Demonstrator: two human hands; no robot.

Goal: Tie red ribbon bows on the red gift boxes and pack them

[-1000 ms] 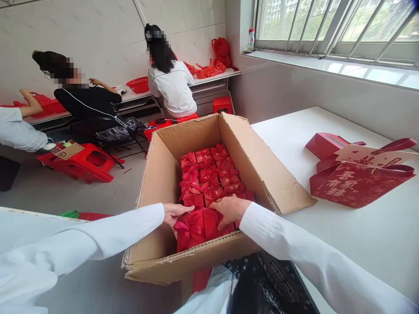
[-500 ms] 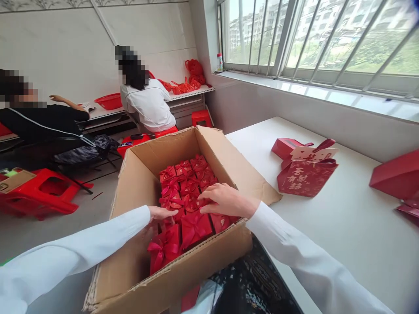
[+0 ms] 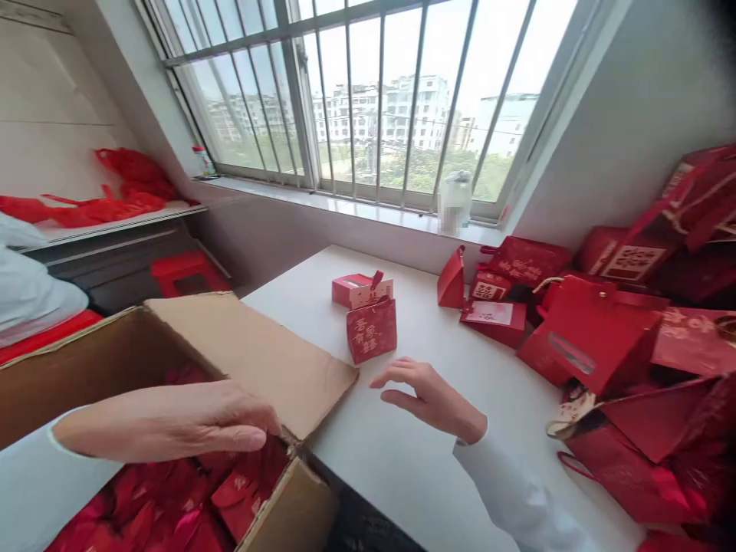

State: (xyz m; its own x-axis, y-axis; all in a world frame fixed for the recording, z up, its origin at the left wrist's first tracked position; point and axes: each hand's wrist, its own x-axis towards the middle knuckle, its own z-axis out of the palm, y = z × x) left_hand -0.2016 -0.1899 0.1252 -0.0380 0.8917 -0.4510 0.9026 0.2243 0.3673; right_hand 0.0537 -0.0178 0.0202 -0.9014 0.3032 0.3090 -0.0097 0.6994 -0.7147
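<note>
Surface: A white table (image 3: 368, 464) runs from the window to you, with a cardboard carton (image 3: 247, 360) at its left edge, its flaps open.

Room: A barred window (image 3: 368, 100) looks out on buildings and trees above a pale windowsill (image 3: 345, 207). To the left, red plastic bags (image 3: 97, 211) lie on a white bench, with a red stool (image 3: 189, 272) beneath it.

Left hand: Your left hand (image 3: 195, 422) is palm down over the carton, fingers together and lightly curved, fingertips just beside the flap corner. You can see nothing in its grasp.

Right hand: Your right hand (image 3: 428, 395) is over the table, fingers loosely apart and half open, holding nothing.

Red gift boxes: Ribboned red gift boxes (image 3: 247, 491) fill the carton directly below your left hand; you cannot tell whether the fingers touch them.

Nearest on the table: A small red gift bag (image 3: 371, 330) with a tag stands upright just beyond your right fingertips, beside a small red box (image 3: 348, 290).

Far right: Red gift bags (image 3: 609, 345) lie heaped well apart from both hands.
</note>
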